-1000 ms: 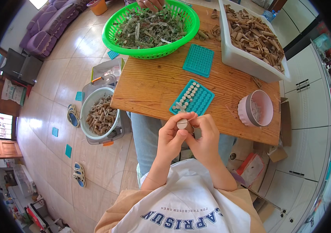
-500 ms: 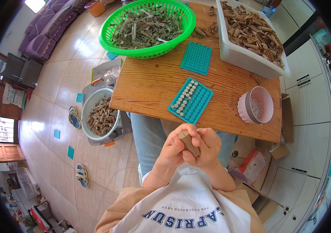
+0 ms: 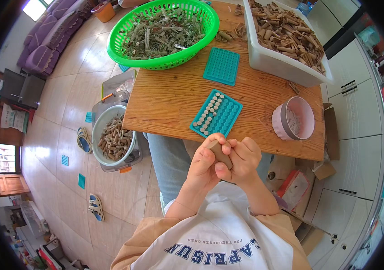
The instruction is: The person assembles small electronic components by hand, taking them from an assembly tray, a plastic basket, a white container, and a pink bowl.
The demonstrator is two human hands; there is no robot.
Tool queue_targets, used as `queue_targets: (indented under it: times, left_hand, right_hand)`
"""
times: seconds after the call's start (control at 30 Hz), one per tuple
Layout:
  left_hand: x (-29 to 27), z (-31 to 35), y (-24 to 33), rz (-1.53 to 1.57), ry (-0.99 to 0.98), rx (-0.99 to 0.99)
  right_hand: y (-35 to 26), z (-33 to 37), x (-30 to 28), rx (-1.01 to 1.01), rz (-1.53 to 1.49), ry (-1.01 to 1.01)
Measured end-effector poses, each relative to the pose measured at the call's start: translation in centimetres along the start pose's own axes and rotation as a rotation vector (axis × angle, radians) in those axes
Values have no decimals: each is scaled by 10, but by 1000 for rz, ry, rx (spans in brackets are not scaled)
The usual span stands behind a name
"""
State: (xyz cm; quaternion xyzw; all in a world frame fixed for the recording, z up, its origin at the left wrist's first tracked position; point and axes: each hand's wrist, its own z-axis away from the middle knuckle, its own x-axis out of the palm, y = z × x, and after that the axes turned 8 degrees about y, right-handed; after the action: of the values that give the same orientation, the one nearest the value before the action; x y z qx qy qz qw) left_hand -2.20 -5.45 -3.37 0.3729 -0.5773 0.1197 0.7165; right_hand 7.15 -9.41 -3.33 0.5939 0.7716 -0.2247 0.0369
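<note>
Just in front of the table edge, both my hands are closed round a short brown cylinder [image 3: 221, 156], which looks like a paper-wrapped roll and is held at a tilt. My left hand [image 3: 202, 165] grips it from the left, with the thumb and fingers around its upper end. From the other side my right hand [image 3: 245, 158] presses on it, fingers curled and thumb near the lower end. Beyond the hands, a teal grid tray [image 3: 229, 118] lies on the table, partly filled with small pale discs. A second teal tray [image 3: 221, 65] sits farther back.
On the wooden table [image 3: 165, 103] stand a green basket [image 3: 169, 61] of dried plant matter, a white bin [image 3: 282, 72] of brown tube pieces and a pink-white bowl [image 3: 280, 126] with pale bits. At left, a light-blue basin [image 3: 106, 161] of brown pieces rests on a lidded box.
The table and its things appear shifted slightly left and up in view. My hands stay on the brown cylinder, with my right-hand fingers spread a little farther right.
</note>
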Motion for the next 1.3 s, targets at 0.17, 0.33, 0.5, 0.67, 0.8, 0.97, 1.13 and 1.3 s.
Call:
queue_targets:
  times: [0.17, 0.33, 0.5, 0.67, 0.8, 0.97, 1.13, 1.3]
  left_hand:
    - [1, -6, -1, -4, 35, -7]
    - [-9, -8, 21, -107, 174, 90]
    - [-11, 12, 36, -578, 14, -144]
    - [-1, 16, 3, -770, -105, -272]
    - [-5, 13, -2, -840, -243, -374]
    - [-3, 10, 1, -734, -177, -385]
    - [-8, 8, -1, -479, -28, -378]
    - [-11, 5, 9, -319, 71, -352]
  right_hand:
    - [8, 4, -3, 47, -4, -82]
    - [31, -17, -32, 92, -178, -325]
    - [105, -47, -91, 614, 389, -336]
    - [157, -37, -103, 579, 581, -737]
    - [154, -42, -91, 577, 664, -1007]
    - [159, -37, -87, 506, 693, -1063]
    - [161, -38, -96, 492, 740, -1065]
    - [130, -68, -110, 743, 322, -474]
